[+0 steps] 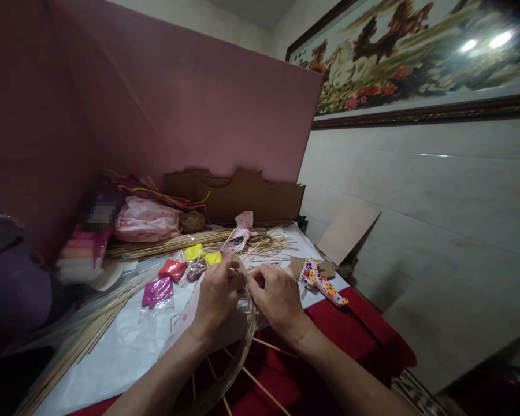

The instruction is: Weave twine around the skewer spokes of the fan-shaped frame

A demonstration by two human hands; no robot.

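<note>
A round woven hoop of pale cane [242, 346] stands on edge in front of me, with thin spokes sticking out below it. My left hand [214, 297] pinches its upper rim, fingers closed on the cane. My right hand [277, 300] grips the same rim just to the right, fingers curled around a strand. The two hands almost touch at the top of the hoop. Loose thin cane pieces [268, 242] lie just beyond them on white paper [121, 352].
Small bags of yellow, red and magenta material [173, 268] lie left of the hands. A cane bundle [164, 245], a twine ball [193, 221], pink cloth [145, 219] and brown cardboard [242, 196] are behind. A flower-patterned tool [323, 283] lies to the right on red cloth [355, 335]. A pink panel [177, 98] backs the table.
</note>
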